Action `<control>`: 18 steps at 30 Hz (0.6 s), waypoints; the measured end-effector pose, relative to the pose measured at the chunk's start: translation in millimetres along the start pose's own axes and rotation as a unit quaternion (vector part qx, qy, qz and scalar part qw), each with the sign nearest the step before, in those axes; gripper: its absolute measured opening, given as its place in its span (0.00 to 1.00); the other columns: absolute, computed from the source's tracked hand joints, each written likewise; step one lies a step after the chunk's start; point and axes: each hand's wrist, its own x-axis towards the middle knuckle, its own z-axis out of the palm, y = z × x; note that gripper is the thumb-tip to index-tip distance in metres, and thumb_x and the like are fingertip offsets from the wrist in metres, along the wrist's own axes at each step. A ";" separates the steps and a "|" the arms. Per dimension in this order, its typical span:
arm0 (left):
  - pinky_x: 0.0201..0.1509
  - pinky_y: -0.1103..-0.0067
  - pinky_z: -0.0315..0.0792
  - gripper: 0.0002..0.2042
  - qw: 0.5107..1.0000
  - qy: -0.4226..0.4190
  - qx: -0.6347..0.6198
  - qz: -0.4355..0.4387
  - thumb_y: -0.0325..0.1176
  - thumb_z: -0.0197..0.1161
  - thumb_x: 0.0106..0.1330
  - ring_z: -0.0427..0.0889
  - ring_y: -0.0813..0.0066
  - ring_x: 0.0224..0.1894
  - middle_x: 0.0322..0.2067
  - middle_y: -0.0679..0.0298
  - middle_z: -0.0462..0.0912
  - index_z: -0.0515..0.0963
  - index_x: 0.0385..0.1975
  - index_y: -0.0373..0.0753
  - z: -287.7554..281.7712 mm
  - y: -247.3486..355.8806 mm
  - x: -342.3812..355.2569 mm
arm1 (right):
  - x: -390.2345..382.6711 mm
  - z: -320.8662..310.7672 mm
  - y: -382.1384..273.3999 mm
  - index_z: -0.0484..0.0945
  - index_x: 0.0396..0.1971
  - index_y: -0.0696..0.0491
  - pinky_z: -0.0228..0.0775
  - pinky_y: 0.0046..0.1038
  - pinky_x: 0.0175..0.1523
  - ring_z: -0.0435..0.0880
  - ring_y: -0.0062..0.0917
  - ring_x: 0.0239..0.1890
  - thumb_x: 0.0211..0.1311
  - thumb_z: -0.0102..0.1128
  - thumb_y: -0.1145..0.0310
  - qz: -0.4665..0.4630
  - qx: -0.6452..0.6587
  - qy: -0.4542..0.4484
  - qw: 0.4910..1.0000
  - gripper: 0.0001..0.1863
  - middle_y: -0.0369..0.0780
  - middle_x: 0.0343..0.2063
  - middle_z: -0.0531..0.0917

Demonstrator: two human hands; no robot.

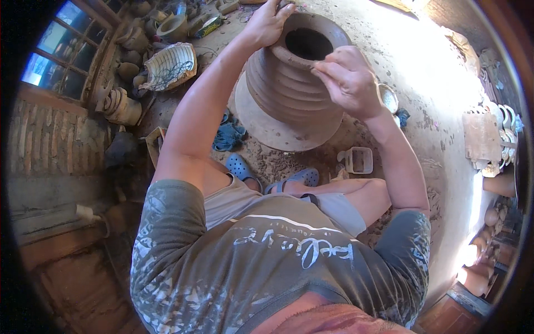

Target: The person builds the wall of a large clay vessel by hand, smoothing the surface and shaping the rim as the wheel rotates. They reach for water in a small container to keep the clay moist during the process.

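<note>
A tall brown clay pot (289,83) stands before me, with ridges round its wall and a dark round mouth. It rests on a wide round clay-covered disc (247,114). At the far left of the pot's thick rim is my left hand (270,23), its thumb and a finger apart; the top edge of the picture cuts it off. My right hand (351,83) is closed in a pinch at the near right of the rim. Whatever lies between those fingertips is too small to make out.
A blue cloth (228,132) lies left of the disc, and a small clear plastic tub (359,160) stands at its near right. Clay crumbs cover the floor by my blue clogs (240,167). A ribbed broken piece (171,67) and several pots sit at the left.
</note>
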 end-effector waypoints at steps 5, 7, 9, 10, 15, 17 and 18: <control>0.64 0.75 0.70 0.17 0.991 0.011 -0.122 0.045 0.39 0.54 0.83 0.77 0.71 0.56 0.51 0.58 0.81 0.72 0.60 0.31 0.2 -6.2 -4.2 | -28.5 -29.3 26.3 0.89 0.37 0.54 0.77 0.34 0.49 0.83 0.35 0.41 0.57 0.75 0.74 0.018 -0.026 0.037 0.999 0.08 0.39 0.35 0.86; 0.65 0.74 0.70 0.17 0.995 0.048 -0.090 0.021 0.39 0.53 0.84 0.78 0.70 0.57 0.52 0.57 0.82 0.72 0.59 0.31 5.1 -3.5 -5.4 | -47.1 -27.2 25.8 0.89 0.41 0.53 0.79 0.32 0.46 0.85 0.28 0.38 0.59 0.74 0.74 0.138 -0.003 0.080 0.987 0.09 0.39 0.33 0.86; 0.66 0.73 0.70 0.16 0.994 0.079 -0.071 -0.003 0.39 0.53 0.84 0.78 0.70 0.58 0.52 0.57 0.82 0.73 0.58 0.31 9.9 3.2 -13.4 | -60.7 -14.8 13.6 0.89 0.44 0.53 0.79 0.30 0.44 0.85 0.25 0.36 0.60 0.74 0.72 0.266 0.044 0.120 0.955 0.12 0.38 0.32 0.86; 0.66 0.73 0.69 0.16 0.993 0.092 -0.069 -0.012 0.39 0.53 0.84 0.78 0.70 0.58 0.53 0.56 0.82 0.73 0.58 0.31 10.5 10.0 -18.0 | -64.6 -12.3 9.2 0.83 0.59 0.49 0.81 0.28 0.41 0.85 0.21 0.31 0.61 0.71 0.71 0.301 0.083 0.079 0.947 0.25 0.37 0.26 0.85; 0.63 0.67 0.72 0.24 0.978 0.192 0.012 -0.082 0.47 0.52 0.82 0.81 0.60 0.57 0.54 0.48 0.83 0.72 0.62 0.30 10.6 18.3 -31.4 | -46.0 6.6 -28.9 0.54 0.81 0.41 0.81 0.32 0.36 0.82 0.26 0.18 0.55 0.61 0.70 0.413 0.096 -0.093 0.901 0.50 0.37 0.14 0.79; 0.63 0.67 0.73 0.24 0.967 0.232 -0.013 -0.101 0.47 0.51 0.83 0.81 0.61 0.57 0.55 0.49 0.82 0.73 0.61 0.30 18.5 33.2 -42.0 | -46.9 13.9 -35.5 0.51 0.82 0.43 0.81 0.33 0.35 0.82 0.28 0.17 0.54 0.61 0.70 0.416 0.082 -0.075 0.902 0.52 0.37 0.13 0.78; 0.62 0.68 0.73 0.23 0.961 0.252 -0.025 -0.112 0.47 0.50 0.83 0.80 0.62 0.57 0.55 0.50 0.82 0.73 0.60 0.30 22.9 41.8 -47.4 | -44.2 15.2 -38.1 0.46 0.83 0.45 0.80 0.35 0.34 0.82 0.31 0.17 0.54 0.61 0.69 0.421 0.056 -0.101 0.900 0.55 0.38 0.12 0.77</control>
